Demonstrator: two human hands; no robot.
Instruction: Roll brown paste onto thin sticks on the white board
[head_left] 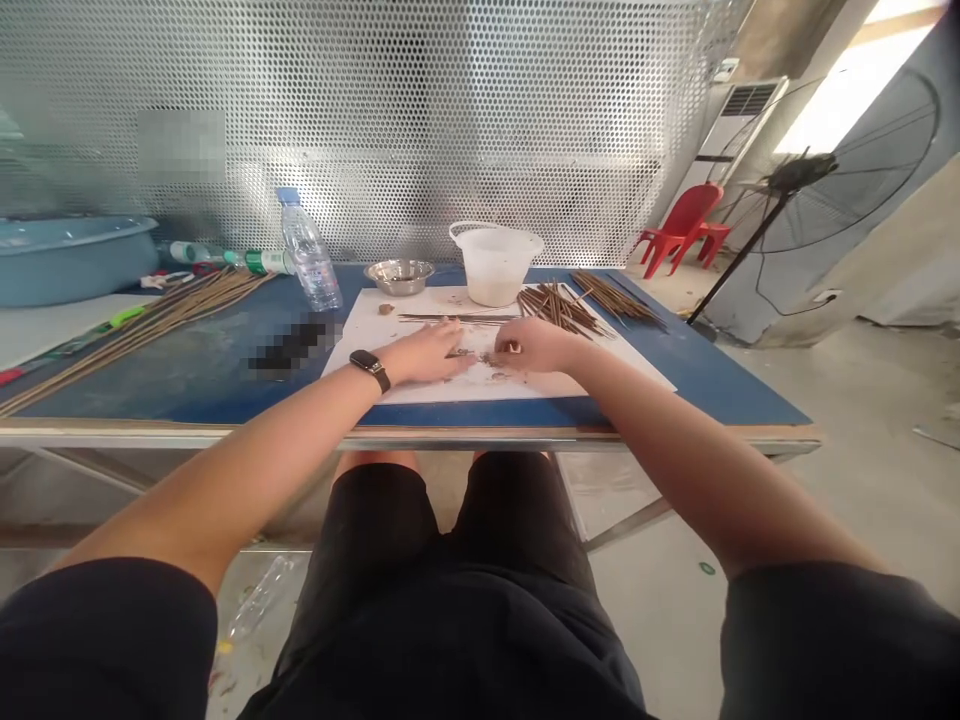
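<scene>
My left hand [431,352], a dark watch on its wrist, lies palm down on a white board [626,372] with its fingers stretched out. Close to its right, my right hand [536,346] is curled with thumb and fingers together; what they grip, if anything, is too small to make out. Brown crumbs [495,366] are scattered on the board between the hands. Just beyond the hands, a few thin brown sticks [442,318] lie crosswise. A heap of similar sticks [559,308] rests past my right hand. A small brown lump [385,309] sits near the board's far left corner.
Behind the hands stand a white bucket [495,265] and a steel bowl [400,278]. A plastic bottle [309,250] leans at left, near long brown rods [172,315] and a blue basin [71,262]. More sticks [619,298] lie at right. Perforated metal sheeting [420,120] closes the back.
</scene>
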